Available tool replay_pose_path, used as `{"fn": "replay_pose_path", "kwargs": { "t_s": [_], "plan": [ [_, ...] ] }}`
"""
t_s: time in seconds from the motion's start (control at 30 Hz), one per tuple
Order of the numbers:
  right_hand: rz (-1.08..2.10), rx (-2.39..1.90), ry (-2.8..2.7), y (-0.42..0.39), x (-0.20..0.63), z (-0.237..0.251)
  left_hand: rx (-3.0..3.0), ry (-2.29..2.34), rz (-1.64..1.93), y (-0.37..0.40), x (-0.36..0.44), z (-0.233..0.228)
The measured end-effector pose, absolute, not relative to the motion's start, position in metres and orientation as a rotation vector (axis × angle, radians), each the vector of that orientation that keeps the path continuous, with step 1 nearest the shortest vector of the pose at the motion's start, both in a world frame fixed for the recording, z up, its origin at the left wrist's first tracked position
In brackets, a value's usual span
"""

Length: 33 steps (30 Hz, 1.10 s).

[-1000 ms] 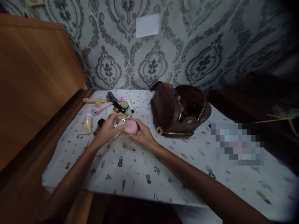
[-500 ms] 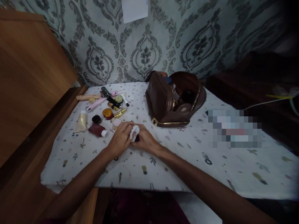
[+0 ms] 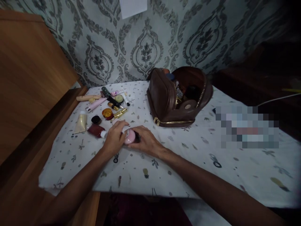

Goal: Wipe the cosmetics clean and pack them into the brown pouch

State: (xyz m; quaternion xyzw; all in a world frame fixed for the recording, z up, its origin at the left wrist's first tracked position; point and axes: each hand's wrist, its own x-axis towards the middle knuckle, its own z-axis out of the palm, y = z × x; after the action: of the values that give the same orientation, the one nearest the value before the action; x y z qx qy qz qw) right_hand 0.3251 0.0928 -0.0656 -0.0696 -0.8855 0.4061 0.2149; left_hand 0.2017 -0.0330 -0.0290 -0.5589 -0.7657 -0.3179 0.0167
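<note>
On the white patterned tablecloth [image 3: 188, 163], at the far left, lies a cream squeeze tube [image 3: 80, 123], then a dark red bottle with a white cap [image 3: 96, 130] and a small amber-lidded round jar [image 3: 107, 113]. The left hand [image 3: 115, 138] and the right hand [image 3: 146, 142] meet just right of the bottle, both grasping a small round pink compact [image 3: 129, 137] held between them, low over the cloth. Farther right stands an open brown leather cosmetic bag [image 3: 174, 97], well apart from the hands.
</note>
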Motion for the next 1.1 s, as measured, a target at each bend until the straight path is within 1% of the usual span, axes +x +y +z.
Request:
{"fn": "replay_pose_path", "kwargs": {
  "t_s": [0.23,0.43,0.57,0.7,0.83,0.97,1.1],
  "plan": [
    [0.978,-0.435,-2.467,0.087,0.326,-0.055,-1.543,-2.584,-0.366,-0.037,0.212,-0.022],
    [0.868,-0.591,-2.501,0.084,0.326,-0.051,-1.474,-2.624,-0.015,-0.036,0.227,-0.018],
    [0.841,-0.55,-2.457,0.086,0.326,-0.058,-1.497,-2.527,0.068,-0.039,0.238,-0.019],
    [0.85,-0.43,-2.431,0.093,0.328,-0.066,-1.69,-2.268,0.032,-0.043,0.243,-0.026],
    [0.933,-0.427,-2.387,0.097,0.327,-0.065,-1.778,-2.036,-0.128,-0.045,0.238,-0.033],
    [1.151,-0.48,-2.277,0.097,0.324,-0.06,-1.679,-2.131,-0.466,-0.043,0.223,-0.035],
    [1.467,-0.315,-2.18,0.096,0.324,-0.058,-1.613,-2.256,-0.866,-0.042,0.213,-0.029]
  ]
}}
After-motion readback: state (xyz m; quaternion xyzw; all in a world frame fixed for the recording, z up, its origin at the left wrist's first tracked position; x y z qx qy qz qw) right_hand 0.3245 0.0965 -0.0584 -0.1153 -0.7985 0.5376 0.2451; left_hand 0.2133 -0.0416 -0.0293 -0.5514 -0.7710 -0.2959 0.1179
